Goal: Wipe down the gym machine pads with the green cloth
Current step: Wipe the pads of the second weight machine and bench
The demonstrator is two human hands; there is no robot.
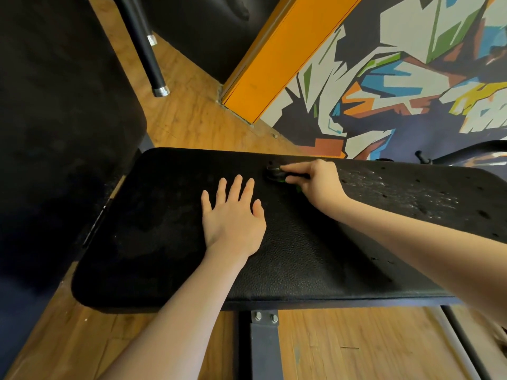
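1. Left hand (pixel 233 218) nearest, flat on black pad (pixel 153 229), fingers straight, spread wide.
2. Right hand (pixel 319 183) at pad's far edge, fingers curled, gripping bunched green cloth (pixel 277 175), pressed to pad.
3. Wooden floor (pixel 356 349) below.

Mostly hidden under the right hand (pixel 319 182) near the pad's (pixel 164 242) far edge: cloth (pixel 277 176), perhaps bunched. Pad cut off at right.
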